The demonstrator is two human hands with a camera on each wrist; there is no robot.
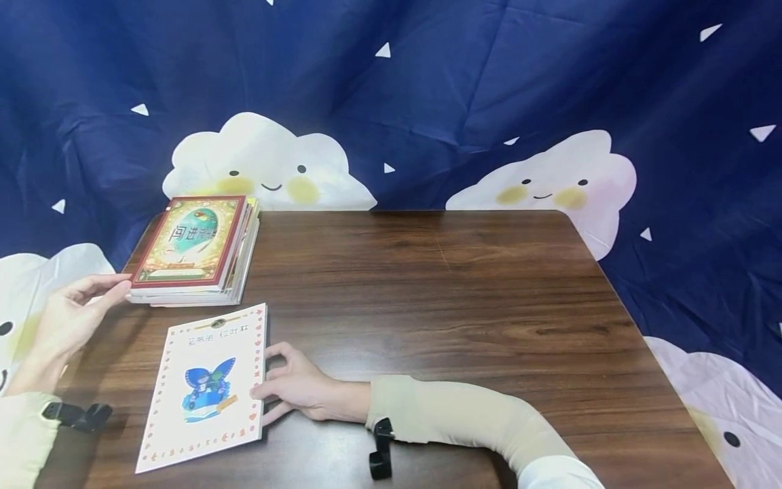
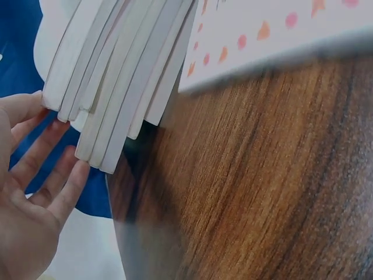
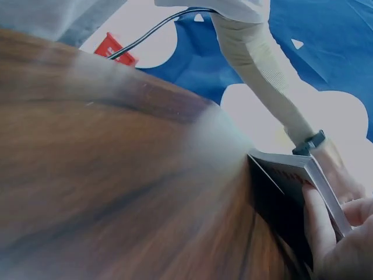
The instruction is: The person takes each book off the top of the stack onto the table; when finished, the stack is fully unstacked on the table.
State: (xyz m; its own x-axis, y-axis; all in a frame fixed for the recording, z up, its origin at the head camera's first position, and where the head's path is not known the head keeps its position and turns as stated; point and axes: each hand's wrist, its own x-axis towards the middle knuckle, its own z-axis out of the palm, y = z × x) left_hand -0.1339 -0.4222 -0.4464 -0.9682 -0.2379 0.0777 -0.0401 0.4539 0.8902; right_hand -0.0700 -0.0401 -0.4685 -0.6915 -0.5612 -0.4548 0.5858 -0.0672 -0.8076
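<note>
My right hand [image 1: 299,384] pinches the right edge of a white book [image 1: 204,407], thumb on the cover and fingers at the edge and underneath. A blue butterfly-like picture and a border of small leaves decorate this cover. The right wrist view shows the book [image 3: 294,165] tilted, with a dark gap beneath it. At the table's far left lies a stack of books [image 1: 189,241], a red-bordered one on top. My left hand [image 1: 70,322] touches the stack's near left corner. Its fingers extend against the uneven book edges [image 2: 116,87] in the left wrist view.
The brown wooden table [image 1: 458,305] stretches away to the right of the books. Behind it hangs a blue curtain [image 1: 427,88] with white clouds. Something red [image 3: 116,49] and a dark cable [image 3: 154,32] appear beyond the table edge in the right wrist view.
</note>
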